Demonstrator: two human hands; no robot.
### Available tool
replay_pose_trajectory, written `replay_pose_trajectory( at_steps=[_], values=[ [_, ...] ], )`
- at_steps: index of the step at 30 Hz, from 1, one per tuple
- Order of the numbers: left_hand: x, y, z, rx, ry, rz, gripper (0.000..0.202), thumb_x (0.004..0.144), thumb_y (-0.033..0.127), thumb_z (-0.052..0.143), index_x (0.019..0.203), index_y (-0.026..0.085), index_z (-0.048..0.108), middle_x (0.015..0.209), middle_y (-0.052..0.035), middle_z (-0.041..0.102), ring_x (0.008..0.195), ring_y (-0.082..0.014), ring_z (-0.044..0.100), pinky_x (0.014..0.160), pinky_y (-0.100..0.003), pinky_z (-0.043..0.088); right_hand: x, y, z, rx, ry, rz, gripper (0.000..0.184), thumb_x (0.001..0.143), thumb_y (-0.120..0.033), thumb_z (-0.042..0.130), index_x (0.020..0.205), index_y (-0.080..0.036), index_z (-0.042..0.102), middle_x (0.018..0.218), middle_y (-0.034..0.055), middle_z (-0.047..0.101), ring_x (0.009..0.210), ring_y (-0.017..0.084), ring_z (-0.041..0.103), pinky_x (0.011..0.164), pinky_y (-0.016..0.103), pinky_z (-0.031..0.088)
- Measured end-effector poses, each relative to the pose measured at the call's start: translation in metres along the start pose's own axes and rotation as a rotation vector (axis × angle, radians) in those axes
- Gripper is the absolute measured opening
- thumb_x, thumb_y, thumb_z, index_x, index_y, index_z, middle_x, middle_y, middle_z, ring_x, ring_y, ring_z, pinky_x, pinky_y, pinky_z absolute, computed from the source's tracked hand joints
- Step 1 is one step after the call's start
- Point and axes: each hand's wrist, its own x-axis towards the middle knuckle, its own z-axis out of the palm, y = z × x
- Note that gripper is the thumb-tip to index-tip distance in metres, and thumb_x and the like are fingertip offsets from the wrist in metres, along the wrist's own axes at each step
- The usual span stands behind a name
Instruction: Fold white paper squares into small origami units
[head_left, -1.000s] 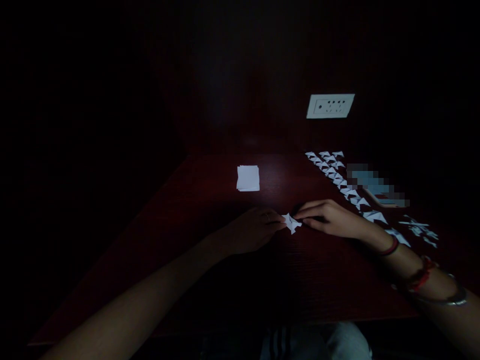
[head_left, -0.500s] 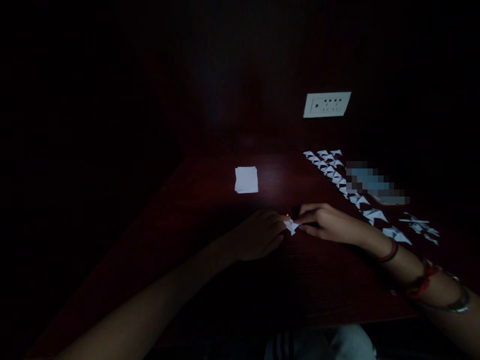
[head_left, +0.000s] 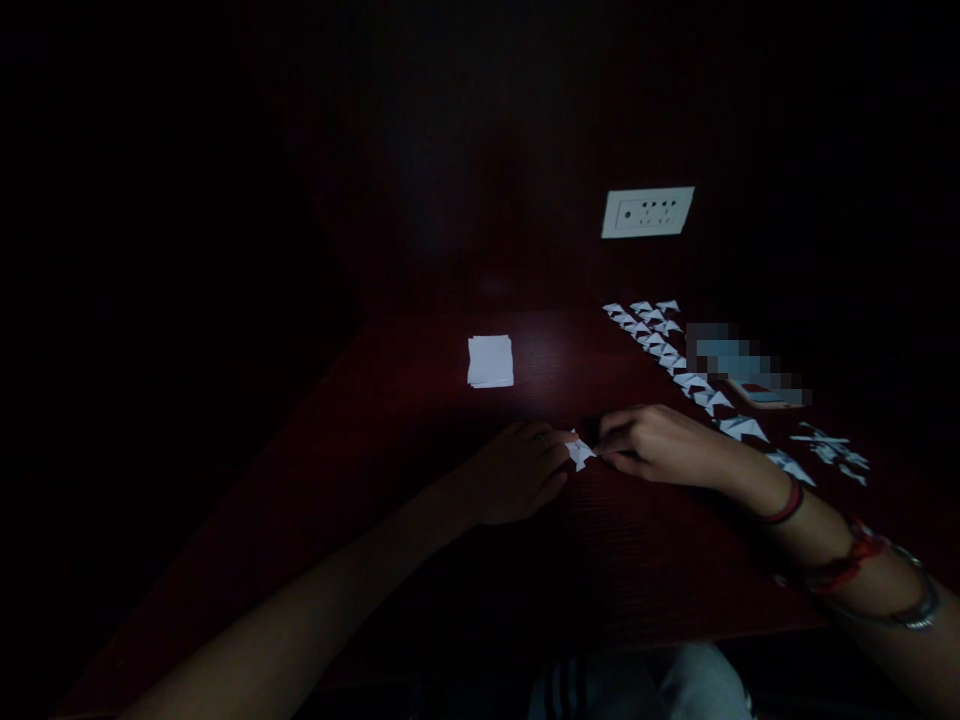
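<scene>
A small white folded paper (head_left: 580,454) with pointed corners lies on the dark red table between my hands. The fingertips of my left hand (head_left: 517,475) hold its left side down. My right hand (head_left: 660,445) pinches at its right tip with thumb and forefinger, and the hand's other fingers are curled. Behind them is a stack of square white paper sheets (head_left: 491,362). Several folded white paper pieces (head_left: 741,429) stand in rows at the right, running back towards the wall, the nearest one close by my right forearm.
On the far right lie thin white paper scraps (head_left: 829,447). A flat object with a blurred-out top (head_left: 765,397) rests behind them, beside the folded rows. A white socket plate (head_left: 649,212) is on the dark wall. The table's front edge (head_left: 675,642) runs above my legs.
The right fingers have shifted slightly at the paper's right tip, and the forefinger looks more bent. The left hand stays on the paper. The whole view has shifted slightly.
</scene>
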Motion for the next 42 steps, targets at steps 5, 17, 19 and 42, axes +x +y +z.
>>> replay_pose_trajectory(
  at_steps=[5,17,19,42],
  values=[
    [-0.003,-0.003,-0.001,-0.009,-0.002,0.028,0.029,0.088,0.024,0.035,0.116,0.02,0.04,0.126,-0.0025,0.039,0.112,-0.0191,0.035,0.095,-0.035,0.026,-0.003,0.002,-0.004,0.005,0.039,0.024,0.02,0.081,-0.018,0.045,0.082,-0.019,0.065,0.077,0.0014,0.058,0.067,0.011,0.054,0.064,0.024,0.039],
    [-0.003,-0.008,0.003,-0.016,-0.022,0.042,0.033,0.088,0.025,0.034,0.12,0.027,0.04,0.128,-0.001,0.035,0.115,-0.0205,0.032,0.095,-0.038,0.026,-0.003,0.003,0.002,0.082,-0.034,-0.021,0.02,0.078,-0.016,0.048,0.088,-0.02,0.064,0.077,0.0008,0.058,0.068,0.011,0.055,0.061,0.023,0.039],
    [-0.003,-0.009,0.004,-0.031,-0.022,0.044,0.033,0.088,0.025,0.035,0.12,0.028,0.04,0.129,-0.0009,0.034,0.115,-0.0204,0.031,0.095,-0.038,0.026,-0.003,0.004,0.001,0.098,-0.036,-0.023,0.02,0.079,-0.017,0.047,0.09,-0.02,0.064,0.079,0.0014,0.058,0.069,0.011,0.055,0.063,0.023,0.04],
    [-0.02,-0.044,0.006,-0.178,0.226,-0.245,0.032,0.09,0.028,0.027,0.12,0.02,0.038,0.12,-0.0036,0.045,0.109,-0.017,0.042,0.094,-0.033,0.031,0.032,-0.021,0.001,0.181,0.055,0.249,0.036,0.064,-0.014,0.057,0.1,-0.015,0.05,0.088,0.0051,0.059,0.075,0.015,0.055,0.066,0.025,0.042]
  ],
)
